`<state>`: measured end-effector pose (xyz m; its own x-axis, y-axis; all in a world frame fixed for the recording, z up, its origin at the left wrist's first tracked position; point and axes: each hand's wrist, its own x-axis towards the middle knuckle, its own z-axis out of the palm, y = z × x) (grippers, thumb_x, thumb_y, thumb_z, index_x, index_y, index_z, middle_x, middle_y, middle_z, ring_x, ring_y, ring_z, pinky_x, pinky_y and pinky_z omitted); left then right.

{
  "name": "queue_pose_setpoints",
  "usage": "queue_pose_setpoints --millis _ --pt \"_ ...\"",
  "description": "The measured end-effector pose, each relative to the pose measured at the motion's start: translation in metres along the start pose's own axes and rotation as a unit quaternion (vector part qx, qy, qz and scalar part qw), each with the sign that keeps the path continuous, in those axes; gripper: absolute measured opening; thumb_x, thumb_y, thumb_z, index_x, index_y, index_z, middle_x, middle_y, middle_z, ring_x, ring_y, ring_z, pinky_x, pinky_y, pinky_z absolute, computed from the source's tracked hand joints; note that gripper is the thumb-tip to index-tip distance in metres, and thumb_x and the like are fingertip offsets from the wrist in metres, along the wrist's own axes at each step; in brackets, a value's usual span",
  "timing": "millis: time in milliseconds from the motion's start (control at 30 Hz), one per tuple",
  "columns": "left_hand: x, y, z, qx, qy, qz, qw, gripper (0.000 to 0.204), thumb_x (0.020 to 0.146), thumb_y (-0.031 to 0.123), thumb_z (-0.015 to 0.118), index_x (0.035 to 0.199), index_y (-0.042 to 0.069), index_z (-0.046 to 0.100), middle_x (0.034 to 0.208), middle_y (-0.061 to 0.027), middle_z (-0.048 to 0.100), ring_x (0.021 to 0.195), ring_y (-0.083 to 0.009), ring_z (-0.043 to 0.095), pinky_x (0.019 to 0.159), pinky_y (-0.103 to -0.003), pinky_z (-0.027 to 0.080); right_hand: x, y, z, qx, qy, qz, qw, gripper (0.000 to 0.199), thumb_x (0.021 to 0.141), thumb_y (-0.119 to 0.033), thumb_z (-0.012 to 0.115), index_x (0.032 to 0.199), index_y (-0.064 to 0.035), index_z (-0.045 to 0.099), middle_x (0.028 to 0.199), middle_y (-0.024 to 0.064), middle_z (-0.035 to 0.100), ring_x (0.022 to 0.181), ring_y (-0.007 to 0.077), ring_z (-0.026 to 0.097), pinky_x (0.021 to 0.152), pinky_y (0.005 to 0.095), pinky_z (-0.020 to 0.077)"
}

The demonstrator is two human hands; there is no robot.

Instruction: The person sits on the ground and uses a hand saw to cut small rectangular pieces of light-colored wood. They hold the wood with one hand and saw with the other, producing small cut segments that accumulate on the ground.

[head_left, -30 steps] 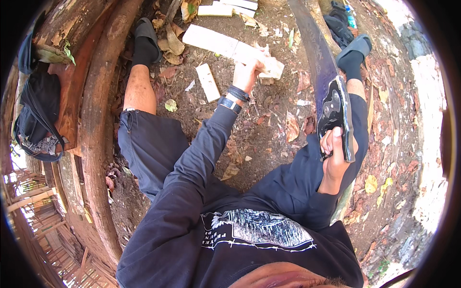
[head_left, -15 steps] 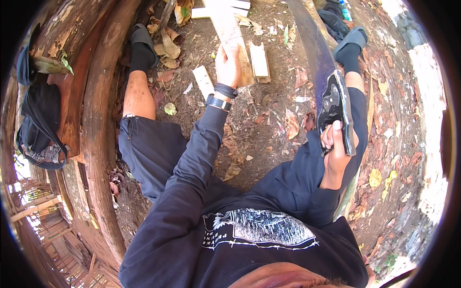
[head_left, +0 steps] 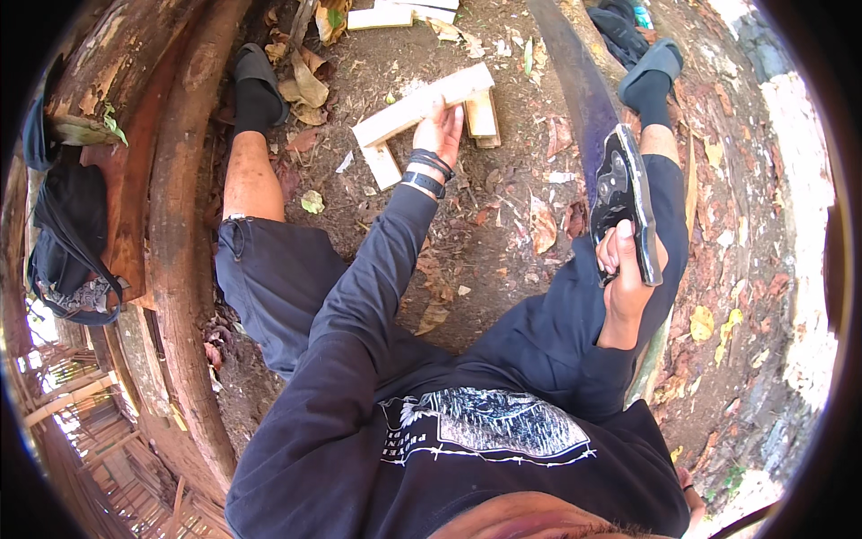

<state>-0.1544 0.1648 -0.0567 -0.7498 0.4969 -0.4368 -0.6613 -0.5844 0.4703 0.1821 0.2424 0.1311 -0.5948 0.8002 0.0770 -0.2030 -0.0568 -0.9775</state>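
My left hand [head_left: 437,136] grips a pale wooden board [head_left: 404,109] near its middle, some fingers hidden by the wood. The board slants across, its right end higher in the picture. Just below its ends show two short wood pieces on the ground: a left piece [head_left: 382,165] and a right piece [head_left: 482,119]. Whether the board touches them I cannot tell. In my right hand [head_left: 626,268], closed round its black handle, is a handsaw [head_left: 588,108]. Its long dark blade points away beside my right leg, and the far tip runs out of view.
More pale wood pieces [head_left: 382,18] lie at the far edge. Dry leaves [head_left: 542,225] litter the dirt between my legs. A long log [head_left: 184,234] runs along the left, with a black bag [head_left: 67,234] beyond it. Dark cloth [head_left: 615,34] lies near my right foot.
The board has swung from pointing away to lying crosswise, and come nearer, over the two short pieces. My left hand has turned with it. The saw stays nearly still in my right hand.
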Motion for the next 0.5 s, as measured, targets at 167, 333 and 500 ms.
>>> queue_pose_setpoints --millis 167,333,500 --pt "0.001 -0.010 -0.030 0.086 0.044 -0.095 0.991 0.047 0.109 0.044 0.069 0.132 0.004 0.062 0.119 -0.0043 0.069 0.101 -0.0144 0.070 0.086 -0.025 0.064 0.000 -0.002 0.004 -0.008 -0.017 -0.001 1.000 0.023 0.109 -0.014 0.068 0.094 0.0014 0.060 0.066 0.0001 0.048 0.054 0.0087 0.045 0.051 0.0266 0.0357" --pt "-0.025 0.024 -0.022 0.192 0.057 -0.161 0.967 0.037 0.104 0.042 0.074 0.115 0.008 0.064 0.085 0.0052 0.057 0.065 -0.0057 0.058 0.050 -0.021 0.046 -0.002 0.003 0.000 -0.004 -0.009 0.004 1.000 0.021 0.108 -0.014 0.071 0.099 0.0039 0.063 0.067 -0.0002 0.050 0.055 0.0084 0.046 0.051 0.0262 0.0369" --pt "-0.050 0.053 -0.004 0.682 0.044 0.410 0.605 0.035 0.085 0.021 0.087 0.112 0.011 0.067 0.086 -0.0022 0.063 0.079 -0.0205 0.064 0.072 -0.037 0.055 -0.003 0.004 0.002 0.003 -0.020 0.009 1.000 0.022 0.107 -0.015 0.072 0.100 0.0038 0.064 0.068 -0.0007 0.050 0.055 0.0083 0.047 0.051 0.0259 0.0369"
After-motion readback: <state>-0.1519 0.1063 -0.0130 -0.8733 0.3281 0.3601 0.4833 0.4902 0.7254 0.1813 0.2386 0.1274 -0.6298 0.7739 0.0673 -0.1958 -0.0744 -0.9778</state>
